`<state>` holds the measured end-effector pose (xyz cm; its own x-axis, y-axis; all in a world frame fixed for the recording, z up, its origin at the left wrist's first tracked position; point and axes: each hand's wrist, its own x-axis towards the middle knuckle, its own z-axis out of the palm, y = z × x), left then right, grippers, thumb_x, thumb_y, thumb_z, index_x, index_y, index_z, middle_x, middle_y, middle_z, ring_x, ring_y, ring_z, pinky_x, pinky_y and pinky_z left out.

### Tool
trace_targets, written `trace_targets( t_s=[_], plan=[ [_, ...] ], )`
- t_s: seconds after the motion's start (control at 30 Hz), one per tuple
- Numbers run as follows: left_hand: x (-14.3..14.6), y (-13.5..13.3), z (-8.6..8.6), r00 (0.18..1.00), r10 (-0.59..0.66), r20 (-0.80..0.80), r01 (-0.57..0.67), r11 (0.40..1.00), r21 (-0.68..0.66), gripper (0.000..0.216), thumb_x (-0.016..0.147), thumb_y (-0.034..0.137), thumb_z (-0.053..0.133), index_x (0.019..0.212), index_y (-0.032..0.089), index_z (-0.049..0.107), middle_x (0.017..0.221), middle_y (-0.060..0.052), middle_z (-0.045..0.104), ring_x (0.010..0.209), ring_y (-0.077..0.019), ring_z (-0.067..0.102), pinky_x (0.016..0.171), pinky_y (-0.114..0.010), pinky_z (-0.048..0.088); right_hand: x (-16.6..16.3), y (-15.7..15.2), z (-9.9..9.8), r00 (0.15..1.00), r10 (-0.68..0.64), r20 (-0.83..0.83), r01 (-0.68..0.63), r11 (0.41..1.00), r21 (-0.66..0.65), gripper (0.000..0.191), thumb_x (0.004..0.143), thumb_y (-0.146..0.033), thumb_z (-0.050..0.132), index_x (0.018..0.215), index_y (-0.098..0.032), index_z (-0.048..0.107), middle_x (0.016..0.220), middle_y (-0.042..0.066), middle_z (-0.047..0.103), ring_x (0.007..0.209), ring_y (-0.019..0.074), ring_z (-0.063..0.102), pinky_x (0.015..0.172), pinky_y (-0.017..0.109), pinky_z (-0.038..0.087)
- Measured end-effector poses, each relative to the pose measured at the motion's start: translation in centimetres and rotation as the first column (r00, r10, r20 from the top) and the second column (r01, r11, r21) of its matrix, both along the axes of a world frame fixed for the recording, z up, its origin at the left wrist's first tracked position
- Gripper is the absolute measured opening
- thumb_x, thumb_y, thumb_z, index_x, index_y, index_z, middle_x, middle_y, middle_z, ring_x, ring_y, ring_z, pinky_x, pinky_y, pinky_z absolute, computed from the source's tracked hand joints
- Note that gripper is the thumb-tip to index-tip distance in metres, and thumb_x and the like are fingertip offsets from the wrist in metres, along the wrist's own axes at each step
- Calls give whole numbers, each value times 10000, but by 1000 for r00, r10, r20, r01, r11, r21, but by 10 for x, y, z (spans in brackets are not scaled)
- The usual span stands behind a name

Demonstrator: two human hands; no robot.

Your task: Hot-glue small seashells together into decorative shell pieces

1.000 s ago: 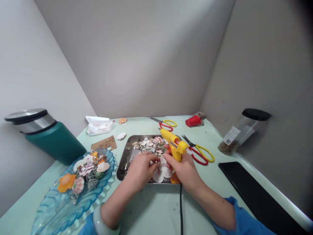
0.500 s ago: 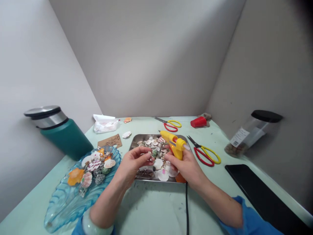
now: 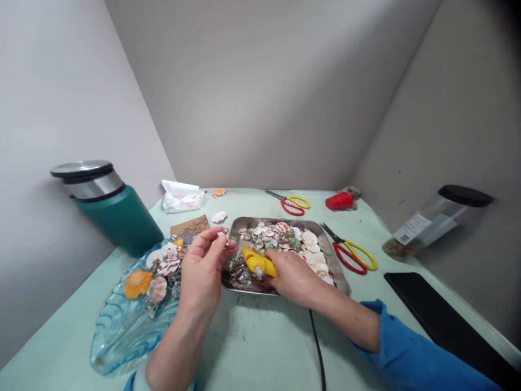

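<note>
My right hand (image 3: 295, 276) is wrapped round a yellow hot glue gun (image 3: 260, 263), held low over the left part of a metal tray (image 3: 345, 279). Between the thumb and fingertips of my left hand (image 3: 203, 269) is a small white piece (image 3: 223, 237) with a shiny edge, too small to name for sure. It is raised at the tray's left rim, apart from the gun. Many seashells (image 3: 309, 239) fill the tray's back and right side. Small metal bits (image 3: 240, 274) lie in its front left, below the gun's nozzle.
Left stands a blue glass dish (image 3: 118, 336) of decorated shells (image 3: 138, 283), beside a green bottle (image 3: 122, 220). Scissors (image 3: 354, 255) lie right of the tray, another pair (image 3: 291, 202) behind. A black phone-like slab (image 3: 431, 315), a clear jar (image 3: 423, 225) and the gun's cord (image 3: 317, 347) are rightward.
My right hand has swung the glue gun left and down, turning its nozzle leftward. My left hand has moved left and up with the small white piece. The view has shifted slightly.
</note>
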<state>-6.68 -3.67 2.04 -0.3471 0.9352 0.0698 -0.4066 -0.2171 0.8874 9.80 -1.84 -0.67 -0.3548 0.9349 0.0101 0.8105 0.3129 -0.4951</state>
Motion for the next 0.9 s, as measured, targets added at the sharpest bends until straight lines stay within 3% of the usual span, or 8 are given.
trace_targets(
  t_s=[0.2,0.33,0.43,0.5,0.57,0.67,0.77,0.9],
  plan=[
    [-1,-1,-3,999,41,23,-42,998,45,201,701,217,693,888,170,638,749,30,631,691,-82,593,756,-235,469,-4,1,-2,1000,-9,20,9,1000,-6,251,604,-167,718,836,-184,624,764,79,685,721,253,627,559,267,319],
    [-1,-2,-4,998,39,-47,-37,998,49,232,713,207,680,932,173,614,781,25,629,711,-89,600,760,-239,466,11,4,6,988,-94,-123,94,996,-4,190,640,-146,677,811,-194,608,784,53,676,724,229,619,567,268,352],
    [7,-4,-5,977,-50,-208,52,999,5,270,705,212,679,960,180,598,797,16,634,697,-108,609,716,-242,472,28,4,15,941,-213,-264,207,977,-50,172,728,-236,635,885,-189,583,757,38,669,613,186,611,520,265,400],
    [16,-5,-7,916,-163,-368,159,986,-41,256,715,209,658,962,179,598,781,2,639,690,-131,616,687,-251,473,35,0,20,891,-246,-380,215,969,-125,193,775,-313,596,914,-184,561,689,13,657,494,146,576,451,251,414],
    [26,-6,-10,794,-238,-559,252,966,-53,239,741,196,617,979,185,607,787,-19,650,706,-156,615,674,-262,467,37,-5,24,763,-266,-589,149,959,-240,222,792,-357,580,921,-181,540,706,8,661,447,113,550,409,230,417],
    [38,-6,-12,572,-138,-808,284,958,38,273,767,147,560,1029,200,610,889,-49,665,731,-164,603,695,-269,451,37,-12,25,555,-303,-774,31,938,-345,251,759,-386,625,871,-179,538,651,-11,642,435,95,531,376,199,400],
    [45,-5,-12,407,-37,-913,329,938,109,325,786,105,514,1093,186,582,948,-71,663,768,-170,601,732,-274,444,38,-11,22,549,-335,-765,41,926,-376,241,739,-366,652,862,-184,552,476,-66,548,402,100,500,365,188,379],
    [50,-3,-9,385,-15,-923,384,912,145,354,788,87,506,1117,200,573,986,-71,656,816,-177,606,757,-274,446,42,-7,19,566,-296,-769,5,934,-356,170,751,-308,643,852,-182,587,506,-58,549,429,98,505,397,193,391]
  ],
)
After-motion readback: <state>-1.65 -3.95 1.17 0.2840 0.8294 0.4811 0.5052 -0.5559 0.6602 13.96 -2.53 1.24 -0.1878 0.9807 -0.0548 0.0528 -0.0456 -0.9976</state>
